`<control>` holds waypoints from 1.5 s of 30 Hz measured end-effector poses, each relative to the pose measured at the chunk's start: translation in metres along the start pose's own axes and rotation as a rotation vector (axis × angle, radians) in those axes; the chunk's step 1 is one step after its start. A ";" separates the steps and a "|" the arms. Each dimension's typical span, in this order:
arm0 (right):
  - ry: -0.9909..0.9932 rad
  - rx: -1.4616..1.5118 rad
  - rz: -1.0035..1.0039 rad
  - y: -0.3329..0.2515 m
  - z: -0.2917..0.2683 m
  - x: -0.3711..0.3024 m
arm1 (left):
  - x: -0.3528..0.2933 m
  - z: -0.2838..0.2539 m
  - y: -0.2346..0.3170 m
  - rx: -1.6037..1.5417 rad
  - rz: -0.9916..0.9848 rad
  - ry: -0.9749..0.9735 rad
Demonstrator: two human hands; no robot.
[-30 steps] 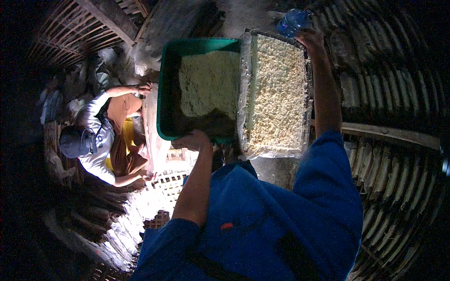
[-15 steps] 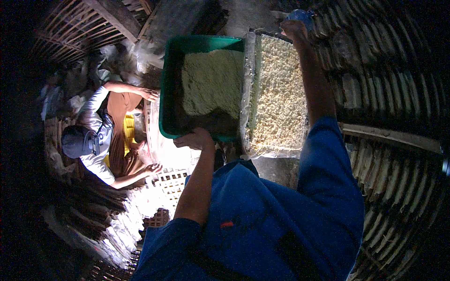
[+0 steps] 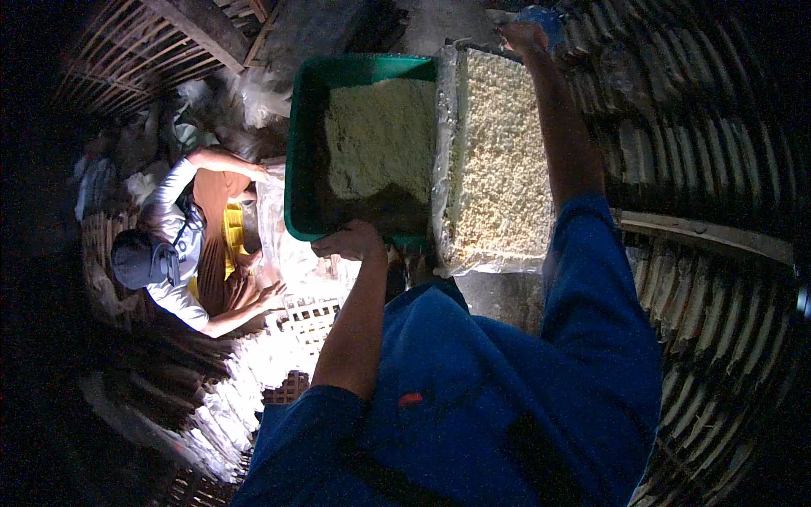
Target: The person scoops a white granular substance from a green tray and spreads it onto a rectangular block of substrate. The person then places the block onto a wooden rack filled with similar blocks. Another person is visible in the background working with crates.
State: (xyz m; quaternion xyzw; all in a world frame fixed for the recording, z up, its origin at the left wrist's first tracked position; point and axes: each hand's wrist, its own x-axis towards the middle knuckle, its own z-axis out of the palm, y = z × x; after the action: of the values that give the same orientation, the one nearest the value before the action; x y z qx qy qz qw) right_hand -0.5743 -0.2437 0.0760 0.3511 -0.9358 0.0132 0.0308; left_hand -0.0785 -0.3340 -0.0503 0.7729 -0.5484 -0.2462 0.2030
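Note:
A deep green tub (image 3: 302,152) holds a mound of pale, powdery material (image 3: 380,135), with a dark hollow at its near side. My left hand (image 3: 353,240) is at the tub's near rim, its fingers bent around the edge. Against the tub's right side stands a long tray lined with clear plastic (image 3: 443,169), filled with cream-coloured crumbly grains (image 3: 503,152). My right hand (image 3: 524,37) reaches past the tray to its far right corner, fingers closed; what they grip is hidden. Right beside it is a blue object (image 3: 545,21), too dark to name.
At the left a seated person in a cap (image 3: 173,228) handles a clear plastic sheet (image 3: 270,207) over a brightly lit slatted surface (image 3: 312,321). Rows of upright, plastic-wrapped slabs (image 3: 701,329) line the right. Bamboo slats (image 3: 127,59) rise at the far left.
The tub and tray sit slightly higher in view, and both my hands have shifted with them. The seated person's hands have moved a little, and the plastic sheet shows more plainly.

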 end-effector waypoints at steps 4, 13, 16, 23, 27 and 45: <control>0.120 0.612 0.124 0.048 -0.018 -0.031 | -0.007 -0.008 0.011 -0.052 -0.061 -0.117; 0.151 1.369 0.215 0.113 -0.069 -0.083 | -0.012 -0.016 0.026 0.015 -0.003 -0.033; 0.145 1.482 0.254 0.108 -0.070 -0.104 | -0.010 -0.011 0.024 0.079 0.013 -0.011; -0.102 2.238 0.144 0.093 -0.056 -0.091 | 0.005 0.037 -0.025 0.300 0.186 0.130; -0.278 1.454 -0.227 0.063 -0.043 -0.076 | 0.001 0.029 -0.011 0.254 0.112 0.126; -0.240 0.194 0.103 -0.032 0.046 -0.077 | 0.002 0.012 -0.003 0.245 0.104 0.101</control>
State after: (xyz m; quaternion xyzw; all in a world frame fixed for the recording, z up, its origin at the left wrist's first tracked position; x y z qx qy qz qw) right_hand -0.4975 -0.2188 0.0247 0.3030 -0.9438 0.0627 -0.1160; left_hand -0.0833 -0.3356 -0.0620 0.7738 -0.6028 -0.1276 0.1469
